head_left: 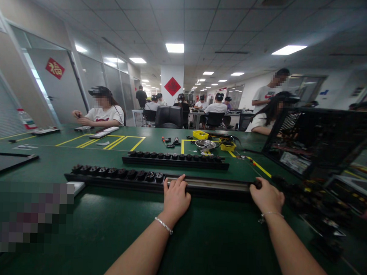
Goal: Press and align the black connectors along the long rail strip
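Note:
A long black rail [218,186] lies across the green table [114,227] in front of me, its left half filled with several black socket modules [119,173]. My left hand [176,196] rests on the rail's middle, fingers curled over its near edge beside the last module. My right hand [266,196] grips the rail's right end. A second black rail [175,159], filled with modules along its whole length, lies parallel just behind.
A black crate [318,138] stands at the right with loose black parts [313,206] in front of it. Farther back are a yellow tray [200,134], a metal bowl [205,144] and small tools [169,141]. Several people sit at tables behind; one sits at the far left [101,110].

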Motion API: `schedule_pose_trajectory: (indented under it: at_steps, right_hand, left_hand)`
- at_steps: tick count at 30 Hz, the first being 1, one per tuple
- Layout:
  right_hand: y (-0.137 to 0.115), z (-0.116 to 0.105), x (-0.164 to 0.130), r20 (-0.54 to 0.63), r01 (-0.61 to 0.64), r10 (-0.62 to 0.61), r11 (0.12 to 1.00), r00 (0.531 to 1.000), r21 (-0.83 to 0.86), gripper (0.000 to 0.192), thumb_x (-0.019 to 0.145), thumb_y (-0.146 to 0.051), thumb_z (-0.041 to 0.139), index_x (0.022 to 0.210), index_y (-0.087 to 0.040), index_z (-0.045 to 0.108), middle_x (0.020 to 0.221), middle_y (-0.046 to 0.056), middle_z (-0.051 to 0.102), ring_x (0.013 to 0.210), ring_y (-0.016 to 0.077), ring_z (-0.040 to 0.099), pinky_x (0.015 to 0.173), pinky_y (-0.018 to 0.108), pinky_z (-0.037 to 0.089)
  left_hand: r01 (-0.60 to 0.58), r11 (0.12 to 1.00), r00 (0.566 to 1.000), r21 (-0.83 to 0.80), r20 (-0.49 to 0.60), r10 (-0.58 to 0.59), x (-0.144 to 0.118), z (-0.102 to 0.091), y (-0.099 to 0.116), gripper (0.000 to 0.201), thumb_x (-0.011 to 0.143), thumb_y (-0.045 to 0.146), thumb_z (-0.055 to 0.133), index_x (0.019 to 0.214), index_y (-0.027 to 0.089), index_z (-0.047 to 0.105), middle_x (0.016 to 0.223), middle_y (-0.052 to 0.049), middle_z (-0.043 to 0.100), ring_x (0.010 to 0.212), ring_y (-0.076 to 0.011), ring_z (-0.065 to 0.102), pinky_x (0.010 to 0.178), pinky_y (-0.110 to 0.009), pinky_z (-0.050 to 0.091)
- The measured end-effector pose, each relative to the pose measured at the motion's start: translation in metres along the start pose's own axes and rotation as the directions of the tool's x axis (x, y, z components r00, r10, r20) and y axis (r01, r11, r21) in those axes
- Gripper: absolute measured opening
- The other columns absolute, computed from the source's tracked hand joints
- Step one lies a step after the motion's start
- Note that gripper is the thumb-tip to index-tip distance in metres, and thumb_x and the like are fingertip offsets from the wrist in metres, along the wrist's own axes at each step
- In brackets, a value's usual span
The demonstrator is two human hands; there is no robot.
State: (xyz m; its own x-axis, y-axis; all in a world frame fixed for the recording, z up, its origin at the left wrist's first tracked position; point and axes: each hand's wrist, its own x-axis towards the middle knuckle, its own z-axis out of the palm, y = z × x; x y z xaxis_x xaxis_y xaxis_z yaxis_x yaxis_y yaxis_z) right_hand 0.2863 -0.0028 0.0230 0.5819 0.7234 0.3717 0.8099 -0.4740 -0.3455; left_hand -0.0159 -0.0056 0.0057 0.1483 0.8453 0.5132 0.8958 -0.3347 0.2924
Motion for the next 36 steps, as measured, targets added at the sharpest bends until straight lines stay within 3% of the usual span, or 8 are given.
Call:
schedule_pose_trajectory:
  at_steps: [14, 25, 36]
  right_hand:
    - [0.005, -0.001, 0.003, 0.008, -0.082, 0.081, 0.994, 0.997, 0.072, 0.043, 0.077, -0.037, 0.042, 0.114, -0.023, 0.058, 0.111, 0.010, 0.063, 0.110, 0.0302, 0.052, 0.095, 0.052, 0.033]
    - [0.017, -0.002, 0.009, -0.032, -0.093, 0.099, 0.984, 0.995, 0.153, 0.046, 0.076, -0.035, 0.046, 0.116, -0.019, 0.058, 0.110, 0.014, 0.061, 0.103, 0.0310, 0.054, 0.084, 0.045, 0.044]
    - [0.018, -0.005, 0.008, -0.059, -0.114, 0.130, 0.968, 0.990, 0.223, 0.049, 0.075, -0.034, 0.049, 0.120, -0.014, 0.054, 0.116, 0.017, 0.057, 0.107, 0.0317, 0.053, 0.092, 0.043, 0.041]
  left_hand:
    - [0.009, 1.000, 0.999, -0.006, 0.034, -0.009, 0.000, -0.003, 0.001, 0.023, 0.076, 0.022, 0.049, 0.095, 0.025, 0.060, 0.134, 0.000, 0.052, 0.113, -0.0220, 0.050, 0.111, -0.052, 0.013]
    - [0.010, 1.000, 1.000, 0.005, 0.028, -0.010, 0.000, -0.004, 0.001, 0.023, 0.076, 0.021, 0.049, 0.095, 0.026, 0.061, 0.134, 0.001, 0.052, 0.113, -0.0221, 0.050, 0.111, -0.051, 0.014]
    - [0.011, 1.000, 1.000, 0.008, 0.026, -0.011, 0.000, -0.003, 0.001, 0.022, 0.075, 0.021, 0.049, 0.093, 0.025, 0.060, 0.133, 0.001, 0.053, 0.111, -0.0219, 0.051, 0.111, -0.051, 0.015]
